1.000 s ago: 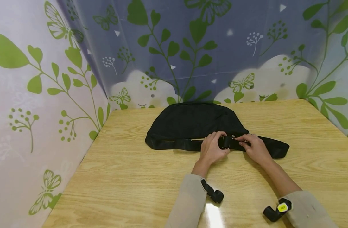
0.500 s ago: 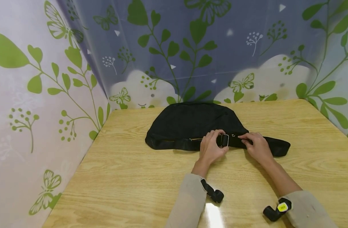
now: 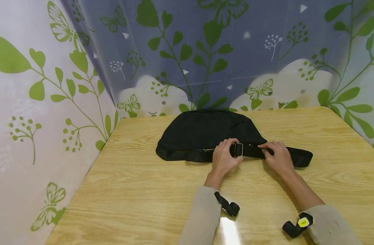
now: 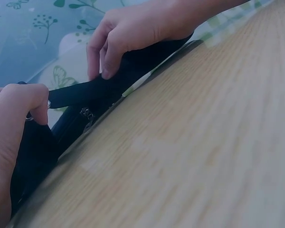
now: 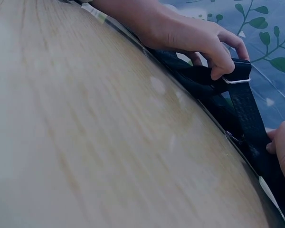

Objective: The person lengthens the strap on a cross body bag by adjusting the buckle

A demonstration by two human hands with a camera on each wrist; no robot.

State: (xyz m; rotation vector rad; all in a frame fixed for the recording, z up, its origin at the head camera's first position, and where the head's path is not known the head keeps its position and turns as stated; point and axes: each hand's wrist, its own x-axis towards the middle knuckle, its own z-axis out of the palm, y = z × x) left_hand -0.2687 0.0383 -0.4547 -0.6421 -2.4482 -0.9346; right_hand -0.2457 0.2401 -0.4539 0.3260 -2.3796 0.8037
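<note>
A black waist bag (image 3: 205, 131) lies flat at the back of the table, its black strap (image 3: 254, 151) running along the near edge. My left hand (image 3: 225, 156) pinches the strap at a metal slide buckle (image 3: 242, 149), thumb below and fingers above. To the right, my right hand (image 3: 277, 157) pinches the same strap between thumb and fingertips. The stretch of strap (image 5: 244, 104) between both hands looks taut and raised off the table in the right wrist view. A zipper pull (image 4: 87, 114) hangs at the bag's edge in the left wrist view.
The wooden table (image 3: 137, 190) extends in front of the bag and to both sides. A printed curtain (image 3: 187, 61) with leaves and butterflies hangs close behind the bag. The strap's folded loop (image 3: 303, 158) lies right of my right hand.
My left hand and the buckle have slid slightly left, while my right hand has shifted a little right. More strap shows between the hands, and the buckle's metal frame is more visible.
</note>
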